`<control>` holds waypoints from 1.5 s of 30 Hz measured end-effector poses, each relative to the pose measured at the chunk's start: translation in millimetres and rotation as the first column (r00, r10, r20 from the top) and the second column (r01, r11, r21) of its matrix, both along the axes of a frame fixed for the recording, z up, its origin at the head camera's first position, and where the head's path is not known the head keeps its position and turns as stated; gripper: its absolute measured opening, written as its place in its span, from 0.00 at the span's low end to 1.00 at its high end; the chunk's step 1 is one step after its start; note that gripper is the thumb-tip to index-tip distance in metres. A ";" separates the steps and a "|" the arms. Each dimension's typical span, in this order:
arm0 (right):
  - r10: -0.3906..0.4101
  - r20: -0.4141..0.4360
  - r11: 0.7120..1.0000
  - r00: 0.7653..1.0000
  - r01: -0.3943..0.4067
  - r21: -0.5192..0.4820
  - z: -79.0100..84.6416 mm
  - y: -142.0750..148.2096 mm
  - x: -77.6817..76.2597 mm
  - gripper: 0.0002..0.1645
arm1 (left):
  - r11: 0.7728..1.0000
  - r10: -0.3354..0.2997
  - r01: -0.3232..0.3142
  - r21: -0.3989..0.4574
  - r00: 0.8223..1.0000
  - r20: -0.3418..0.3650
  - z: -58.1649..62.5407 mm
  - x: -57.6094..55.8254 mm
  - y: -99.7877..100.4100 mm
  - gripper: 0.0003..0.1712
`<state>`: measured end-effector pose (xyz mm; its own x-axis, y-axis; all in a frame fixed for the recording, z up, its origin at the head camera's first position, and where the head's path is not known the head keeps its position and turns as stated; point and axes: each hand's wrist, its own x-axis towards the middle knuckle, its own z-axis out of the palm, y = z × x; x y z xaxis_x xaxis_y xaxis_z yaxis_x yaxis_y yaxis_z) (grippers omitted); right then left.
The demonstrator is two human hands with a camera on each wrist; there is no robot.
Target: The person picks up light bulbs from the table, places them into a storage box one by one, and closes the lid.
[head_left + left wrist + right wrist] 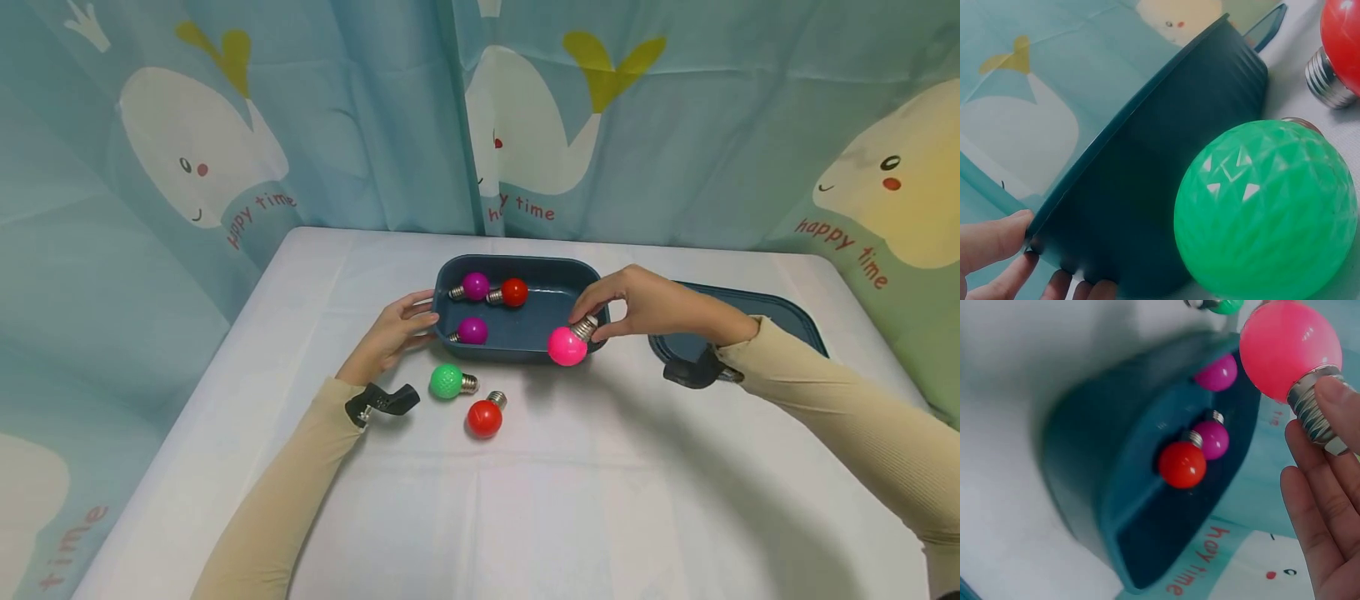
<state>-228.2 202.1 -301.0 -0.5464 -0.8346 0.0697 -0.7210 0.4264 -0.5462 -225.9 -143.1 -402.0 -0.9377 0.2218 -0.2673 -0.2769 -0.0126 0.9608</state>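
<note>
My right hand (652, 302) pinches a pink light bulb (567, 347) by its silver screw base, globe downward, over the front right rim of a dark blue box (525, 343). At the box's left end, my left hand (393, 333) holds the rim, the thumb at the edge and the fingers against the outer wall in the left wrist view. Inside the box lie two purple bulbs (476, 286) and a red bulb (514, 292). On the table before it rest a green faceted bulb (1266, 212) and another red bulb (484, 418).
A flat dark blue lid (780, 312) lies right of the box, partly hidden by the right forearm. White cloth covers the table (555, 517). Behind it hangs a blue curtain (397, 108) with whale prints.
</note>
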 end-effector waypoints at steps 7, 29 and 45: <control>-0.021 0.008 0.999 1.000 0.020 0.048 8.5 -22.2 -23.6 0.19 | 1.000 0.009 -0.009 0.004 1.000 0.007 -0.8 -0.6 0.4 0.33; -0.113 0.022 0.993 0.993 0.114 -0.022 -29.3 -90.6 -72.5 0.17 | 1.000 0.003 -0.003 -0.001 1.000 0.001 -2.2 -1.7 -0.7 0.33; -0.121 0.050 0.992 0.991 0.122 -0.026 -58.0 -115.9 -89.2 0.15 | 1.000 0.002 -0.002 0.006 1.000 -0.009 -2.6 -1.8 -1.3 0.33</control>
